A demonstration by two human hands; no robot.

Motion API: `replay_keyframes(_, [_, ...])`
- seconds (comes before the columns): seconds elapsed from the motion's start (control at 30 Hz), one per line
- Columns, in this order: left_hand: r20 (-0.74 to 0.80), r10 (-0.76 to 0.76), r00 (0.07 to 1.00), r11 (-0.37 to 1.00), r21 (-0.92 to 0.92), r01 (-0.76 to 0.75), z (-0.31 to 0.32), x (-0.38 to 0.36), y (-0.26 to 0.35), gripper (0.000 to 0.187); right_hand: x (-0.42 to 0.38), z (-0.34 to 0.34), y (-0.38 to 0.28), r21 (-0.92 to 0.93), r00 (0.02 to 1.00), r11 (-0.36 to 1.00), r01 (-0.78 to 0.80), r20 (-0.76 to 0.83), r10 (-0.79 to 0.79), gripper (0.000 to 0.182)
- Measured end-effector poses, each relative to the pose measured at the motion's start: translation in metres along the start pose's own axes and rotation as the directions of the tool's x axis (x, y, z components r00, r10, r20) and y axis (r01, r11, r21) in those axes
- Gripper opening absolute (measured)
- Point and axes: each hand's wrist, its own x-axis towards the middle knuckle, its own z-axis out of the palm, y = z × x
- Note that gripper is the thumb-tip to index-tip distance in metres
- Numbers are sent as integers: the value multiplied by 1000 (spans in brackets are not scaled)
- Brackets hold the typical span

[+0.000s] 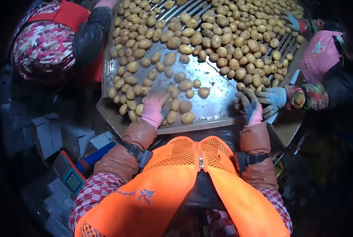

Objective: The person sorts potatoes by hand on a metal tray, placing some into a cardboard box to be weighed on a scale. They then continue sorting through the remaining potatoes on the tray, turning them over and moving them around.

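My left hand (156, 104), in a pink glove, is over loose potatoes (185, 85) at the near left of the metal sorting table (212, 104). Motion smears its fingers, and I cannot tell if they grip a potato. Over at the table's near right edge is my right hand (249, 106), gloved in pink with darkened fingers. Those fingers are stretched out and apart, their tips close to the lowest potatoes of the big heap (239, 51). A co-worker's light blue glove (273, 99) is right beside it.
One person in a patterned hood (44, 51) stands at the left, another in a pink cap (322, 53) at the right. Slotted bars (180, 11) show at the far side. Cardboard boxes (48, 134) and a device with a display (71, 179) lie lower left.
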Motion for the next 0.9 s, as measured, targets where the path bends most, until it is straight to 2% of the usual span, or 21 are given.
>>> replay_keyframes(0.07, [-130, -149, 980, 983, -123, 133, -5, -1, -6, 33, 9, 28, 10, -86, 992, 995, 46, 119, -36, 34])
replay_keyframes(0.1, [-259, -137, 956, 991, -39, 131, 0, 0, -14, 30, 20, 34, 29, -129, 979, 987, 96, 193, -70, 33])
replay_keyframes(0.13, [-235, -163, 958, 986, -20, 163, -3, 1, -14, 29, 22, 45, 37, -147, 962, 978, 151, 251, -110, 31])
replay_keyframes(0.2, [-188, -215, 958, 975, 9, 220, -5, 6, -12, 27, 20, 54, 47, -189, 955, 980, 58, 298, 1, 30])
replay_keyframes(0.23, [-232, -212, 949, 973, 43, 228, 6, 4, -16, 30, 19, 58, 51, -226, 948, 973, 55, 317, 20, 29])
replay_keyframes(0.33, [51, -98, 994, 993, 67, 95, -16, 46, 30, 41, 6, 61, 48, -94, 888, 959, -267, 363, 283, 31])
replay_keyframes(0.37, [144, -103, 984, 992, 88, 90, -13, 59, 44, 44, 6, 60, 60, -49, 889, 956, -289, 356, 287, 31])
replay_keyframes(0.43, [326, -108, 939, 989, 128, 69, -7, 83, 63, 50, 3, 64, 49, -80, 881, 943, -325, 338, 332, 32])
replay_keyframes(0.53, [356, -46, 933, 992, 128, 0, 3, 103, 54, 54, 0, 65, 40, -49, 857, 936, -348, 389, 339, 36])
replay_keyframes(0.6, [341, -160, 926, 987, 51, 152, 19, 109, 34, 54, -5, 67, 37, 23, 837, 924, -382, 433, 336, 38])
replay_keyframes(0.63, [332, -228, 915, 971, 13, 238, 2, 108, 40, 53, -2, 65, 42, -58, 841, 946, -318, 443, 310, 41])
replay_keyframes(0.67, [328, -295, 898, 947, -27, 321, -9, 107, 48, 52, -4, 65, 36, 5, 843, 937, -348, 439, 311, 43])
replay_keyframes(0.73, [243, -332, 912, 899, -213, 384, -12, 94, 64, 49, -11, 67, 24, 137, 849, 905, -402, 427, 312, 47])
replay_keyframes(0.77, [205, -358, 911, 860, -306, 408, -12, 85, 71, 48, -15, 69, 22, 278, 836, 857, -434, 478, 268, 50])
replay_keyframes(0.83, [205, -121, 971, 934, -307, 181, -13, 71, 79, 47, -20, 73, 20, 517, 811, 699, -495, 563, 158, 55])
replay_keyframes(0.87, [203, 6, 979, 950, -307, 58, -14, 69, 83, 46, -22, 71, 22, 477, 815, 720, -504, 538, 215, 52])
replay_keyframes(0.9, [178, -13, 984, 964, -259, 59, -13, 79, 84, 47, -24, 68, 25, 439, 822, 740, -510, 503, 267, 49])
